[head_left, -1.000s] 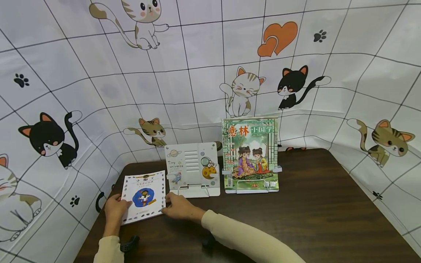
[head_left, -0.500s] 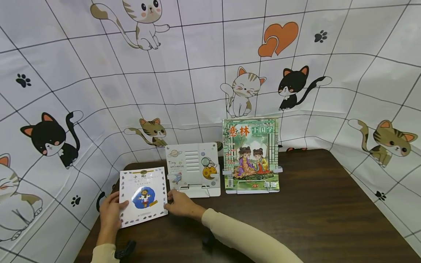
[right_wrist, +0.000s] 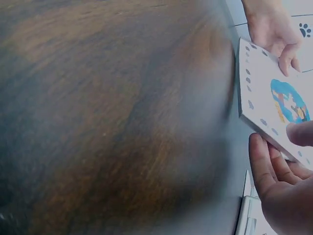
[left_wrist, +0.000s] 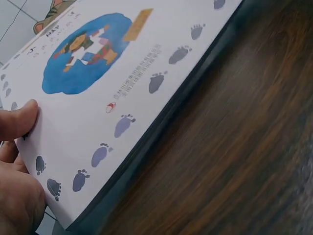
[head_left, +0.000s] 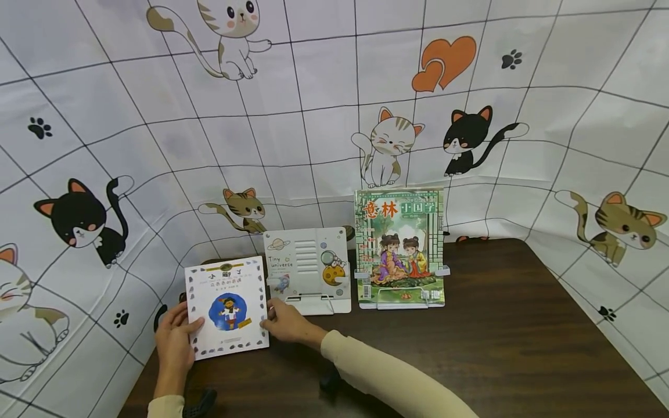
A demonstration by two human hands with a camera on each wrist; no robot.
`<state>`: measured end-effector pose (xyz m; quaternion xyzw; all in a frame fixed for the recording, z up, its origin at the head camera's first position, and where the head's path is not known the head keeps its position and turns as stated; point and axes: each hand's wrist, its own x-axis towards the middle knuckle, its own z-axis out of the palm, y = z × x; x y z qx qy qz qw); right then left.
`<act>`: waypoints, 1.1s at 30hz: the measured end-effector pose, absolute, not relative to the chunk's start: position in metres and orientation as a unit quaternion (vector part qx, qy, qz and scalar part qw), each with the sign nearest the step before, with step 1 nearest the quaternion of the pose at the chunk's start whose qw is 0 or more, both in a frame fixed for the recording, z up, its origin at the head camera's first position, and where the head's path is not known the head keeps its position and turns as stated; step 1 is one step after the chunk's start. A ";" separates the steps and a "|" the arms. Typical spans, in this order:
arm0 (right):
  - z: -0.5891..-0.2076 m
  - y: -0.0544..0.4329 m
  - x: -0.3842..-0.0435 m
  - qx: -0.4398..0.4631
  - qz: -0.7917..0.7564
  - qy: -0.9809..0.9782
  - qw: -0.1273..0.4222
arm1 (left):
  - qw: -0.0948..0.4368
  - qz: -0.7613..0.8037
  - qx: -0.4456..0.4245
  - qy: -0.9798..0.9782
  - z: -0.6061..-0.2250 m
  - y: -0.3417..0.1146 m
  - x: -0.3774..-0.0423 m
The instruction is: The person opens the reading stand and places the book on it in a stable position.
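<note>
A thin white booklet (head_left: 226, 306) with a blue picture and a border of grey footprints is tilted up off the dark wooden table (head_left: 496, 342), its near edge low. My left hand (head_left: 175, 342) grips its left edge, thumb on the cover. My right hand (head_left: 282, 323) holds its right edge with thumb on the front. The left wrist view shows the booklet (left_wrist: 112, 93) close up with my left thumb (left_wrist: 18, 120) on it. In the right wrist view the booklet (right_wrist: 274, 107) sits between both hands.
An empty white book stand (head_left: 307, 270) printed "Tiny universe" stands just behind the booklet. To its right a green magazine (head_left: 399, 247) rests upright on a second stand. A cat-print cloth (head_left: 313, 116) walls the table at the back and sides.
Both hands have raised the booklet's far edge from lying nearly flat to a steeper tilt, and it has shifted slightly toward the white stand.
</note>
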<state>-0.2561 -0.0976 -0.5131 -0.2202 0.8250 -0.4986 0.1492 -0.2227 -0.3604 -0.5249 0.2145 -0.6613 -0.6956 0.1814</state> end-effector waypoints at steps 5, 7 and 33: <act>-0.508 -0.093 -0.258 -0.221 -0.532 0.804 0.146 | 0.196 -0.706 0.196 -0.652 -0.523 -0.355 -0.224; -0.507 -0.091 -0.260 -0.224 -0.532 0.803 0.144 | 0.202 -0.716 0.189 -0.641 -0.522 -0.353 -0.225; -0.450 -0.012 -0.277 -0.299 -0.512 0.803 0.054 | 0.269 -0.731 0.029 -0.627 -0.466 -0.292 -0.236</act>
